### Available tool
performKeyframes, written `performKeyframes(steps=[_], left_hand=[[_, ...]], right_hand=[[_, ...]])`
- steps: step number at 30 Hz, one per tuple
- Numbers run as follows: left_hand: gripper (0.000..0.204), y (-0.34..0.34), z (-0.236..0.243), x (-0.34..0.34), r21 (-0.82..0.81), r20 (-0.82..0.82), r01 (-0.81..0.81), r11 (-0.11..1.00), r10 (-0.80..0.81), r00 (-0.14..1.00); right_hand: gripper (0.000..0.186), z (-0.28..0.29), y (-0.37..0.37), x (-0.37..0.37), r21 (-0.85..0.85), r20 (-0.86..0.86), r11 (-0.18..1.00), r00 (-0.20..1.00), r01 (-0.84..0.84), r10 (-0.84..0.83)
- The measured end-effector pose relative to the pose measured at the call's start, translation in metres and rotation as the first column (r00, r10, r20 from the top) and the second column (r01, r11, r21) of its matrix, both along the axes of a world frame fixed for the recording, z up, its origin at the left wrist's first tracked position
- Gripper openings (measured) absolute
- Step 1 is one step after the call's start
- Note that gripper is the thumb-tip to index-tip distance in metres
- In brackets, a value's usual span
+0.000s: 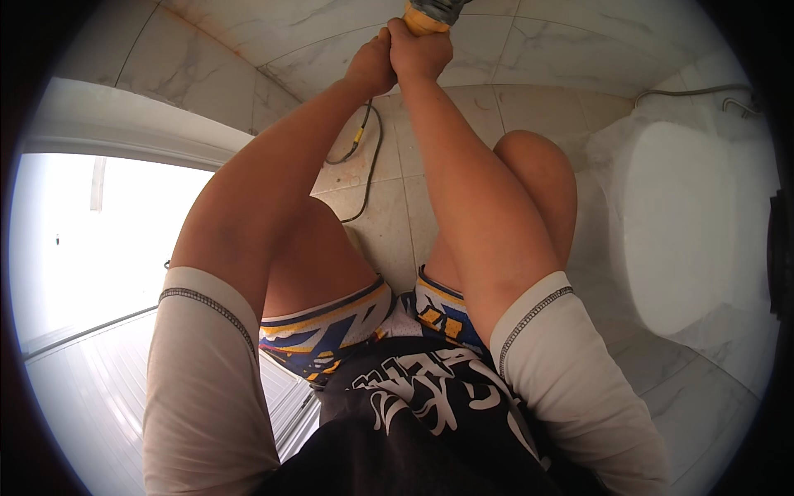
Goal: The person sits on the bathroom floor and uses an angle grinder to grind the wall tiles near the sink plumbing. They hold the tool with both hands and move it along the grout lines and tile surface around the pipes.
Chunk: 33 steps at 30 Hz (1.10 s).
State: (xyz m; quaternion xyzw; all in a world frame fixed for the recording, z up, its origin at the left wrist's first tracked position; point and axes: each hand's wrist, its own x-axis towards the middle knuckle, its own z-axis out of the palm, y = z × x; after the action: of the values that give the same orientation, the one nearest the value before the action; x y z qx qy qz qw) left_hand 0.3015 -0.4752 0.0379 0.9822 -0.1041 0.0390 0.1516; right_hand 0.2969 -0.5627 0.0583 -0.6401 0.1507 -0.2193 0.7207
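Both arms reach forward, and my hands meet at the top of the view. My right hand [420, 56] is closed around a yellow and dark power tool [427, 20], whose far end is cut off by the upper edge. Pressed against it, my left hand [372, 66] is closed too, apparently on the tool's handle; its fingers are mostly hidden. A dark cord [377, 157] with a yellow section hangs below the hands and curves down to the floor.
Marbled tile wall [331, 45] stands ahead, above beige floor tiles [397, 207]. At right, a white toilet [678, 227] is wrapped in clear plastic, with a hose [695, 93] behind it. A bright doorway [107, 240] lies left. My bent knees are between the arms.
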Motion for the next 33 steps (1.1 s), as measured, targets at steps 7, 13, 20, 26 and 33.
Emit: performKeyframes(steps=[7, 13, 20, 26, 33], left_hand=[[0.049, 0.016, -0.012, -0.036, 0.038, 0.054, 0.065, 0.997, -0.067, 0.996], [0.047, 0.011, 0.004, -0.042, 0.043, 0.049, 0.001, 0.999, -0.003, 0.999], [0.051, 0.0, 0.018, -0.048, 0.041, -0.022, -0.139, 0.989, 0.14, 0.99], [0.045, 0.0, 0.021, -0.051, 0.022, 0.017, -0.129, 0.991, 0.129, 0.992], [0.046, 0.002, 0.017, -0.047, 0.022, 0.004, -0.158, 0.987, 0.158, 0.987]], right_hand=[[0.055, -0.01, 0.011, -0.043, 0.048, -0.009, 0.999, 1.0, -0.013, 0.014], [0.055, -0.002, 0.012, -0.04, 0.077, -0.01, 0.997, 1.0, -0.013, 0.014], [0.054, 0.001, 0.009, -0.042, 0.073, -0.028, 0.997, 0.999, -0.028, 0.03], [0.053, -0.001, 0.012, -0.041, 0.087, 0.009, 0.996, 1.0, -0.03, 0.03], [0.054, -0.004, 0.015, -0.037, 0.046, 0.02, 0.999, 1.0, -0.022, 0.021]])
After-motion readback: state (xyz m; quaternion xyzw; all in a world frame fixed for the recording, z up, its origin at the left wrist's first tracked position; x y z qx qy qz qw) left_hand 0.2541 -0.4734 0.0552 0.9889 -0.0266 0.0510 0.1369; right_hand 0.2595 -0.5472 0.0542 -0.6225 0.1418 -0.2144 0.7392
